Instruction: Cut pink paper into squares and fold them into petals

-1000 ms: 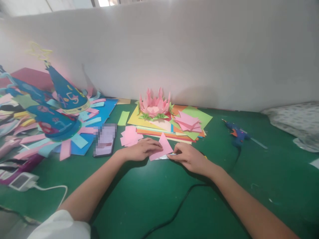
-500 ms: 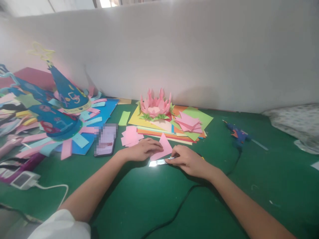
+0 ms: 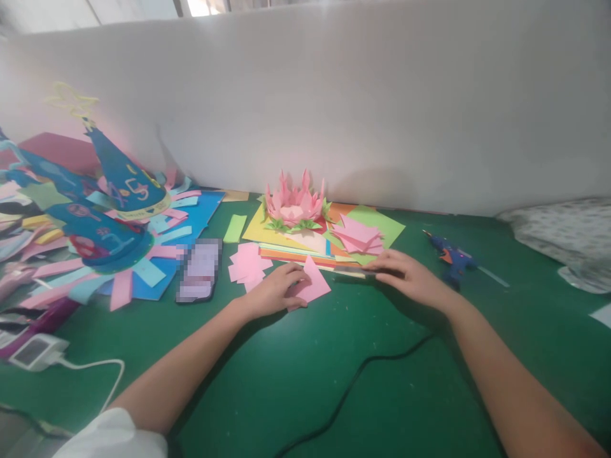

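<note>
My left hand (image 3: 274,291) holds a square pink sheet of paper (image 3: 315,283) against the green table, its fingers and thumb curled over the left part. To the right, my right hand (image 3: 410,277) grips a utility knife (image 3: 351,275), whose thin metal blade points left in front of the paper stack. The handle is mostly hidden by my fingers. Small pink papers (image 3: 248,264) lie beside my left hand. Behind both hands, a pink paper lotus (image 3: 296,200) with green leaves sits on stacked coloured paper (image 3: 291,251).
Folded pink pieces (image 3: 358,234) lie on the stack's right. A blue glue gun (image 3: 456,261) rests at the right, and a black cable (image 3: 348,397) crosses the front. At the left are a phone (image 3: 200,270), a green paper strip (image 3: 235,229) and blue paper cone hats (image 3: 126,172).
My right hand has moved right and away from me with the utility knife, off the pink sheet's lower edge. My left hand stays on the sheet, its fingers now more curled.
</note>
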`<move>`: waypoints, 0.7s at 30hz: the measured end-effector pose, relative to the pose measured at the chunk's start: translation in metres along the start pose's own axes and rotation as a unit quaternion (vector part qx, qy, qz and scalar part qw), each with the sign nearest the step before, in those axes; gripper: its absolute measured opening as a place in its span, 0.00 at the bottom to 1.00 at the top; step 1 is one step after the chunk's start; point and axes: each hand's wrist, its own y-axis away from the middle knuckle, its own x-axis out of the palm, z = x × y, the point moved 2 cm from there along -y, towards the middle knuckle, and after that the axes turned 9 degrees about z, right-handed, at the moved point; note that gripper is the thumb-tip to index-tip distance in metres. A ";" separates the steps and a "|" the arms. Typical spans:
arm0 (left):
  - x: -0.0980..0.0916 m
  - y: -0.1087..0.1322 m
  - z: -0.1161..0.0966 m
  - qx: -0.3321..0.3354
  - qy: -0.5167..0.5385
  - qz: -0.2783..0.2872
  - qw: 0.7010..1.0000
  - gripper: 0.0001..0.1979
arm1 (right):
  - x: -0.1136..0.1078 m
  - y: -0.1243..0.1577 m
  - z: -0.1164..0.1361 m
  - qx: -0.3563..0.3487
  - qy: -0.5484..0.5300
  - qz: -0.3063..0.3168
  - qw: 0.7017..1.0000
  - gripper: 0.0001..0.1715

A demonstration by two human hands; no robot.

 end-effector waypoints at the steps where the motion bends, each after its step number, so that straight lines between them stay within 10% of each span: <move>1: 0.001 0.001 -0.001 -0.004 0.000 0.001 1.000 0.18 | -0.002 0.000 -0.003 0.011 0.005 -0.048 0.999 0.14; 8: 0.005 0.004 -0.003 -0.025 0.012 0.009 1.000 0.23 | -0.011 0.005 -0.031 0.137 0.130 -0.370 0.910 0.09; 13: 0.008 0.005 -0.002 -0.040 0.027 0.005 0.999 0.25 | -0.001 0.000 -0.011 0.083 0.150 -0.316 0.933 0.13; 21: 0.010 0.004 -0.006 -0.040 0.042 -0.007 0.998 0.26 | 0.059 -0.029 0.063 -0.102 0.068 -0.010 0.992 0.28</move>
